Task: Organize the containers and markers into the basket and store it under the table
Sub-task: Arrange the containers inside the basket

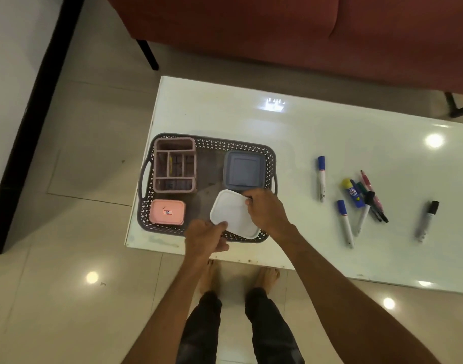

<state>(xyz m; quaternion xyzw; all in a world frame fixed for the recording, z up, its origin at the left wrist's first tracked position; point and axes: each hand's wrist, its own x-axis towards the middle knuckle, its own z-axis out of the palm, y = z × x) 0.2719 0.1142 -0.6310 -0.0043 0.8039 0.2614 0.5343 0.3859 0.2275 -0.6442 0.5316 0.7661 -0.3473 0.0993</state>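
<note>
Nearest, the left hand [206,235] pinches the near corner of the white container [233,216]; the right hand [267,211] grips its far edge. This container is over the near right corner of the basket [225,141]; whether it is fully seated cannot be determined.

Already in the basket:
- pink container [167,212], near left
- divided organiser [175,164], far left
- grey-blue container [243,170], far right

Outstanding: the markers [355,195] lie loose on the bench [277,122], well right of the basket, with one black marker [428,216] further right. Assessment: container loading is nearly complete. Marker loading and stowage under the bench have not begun.
</note>
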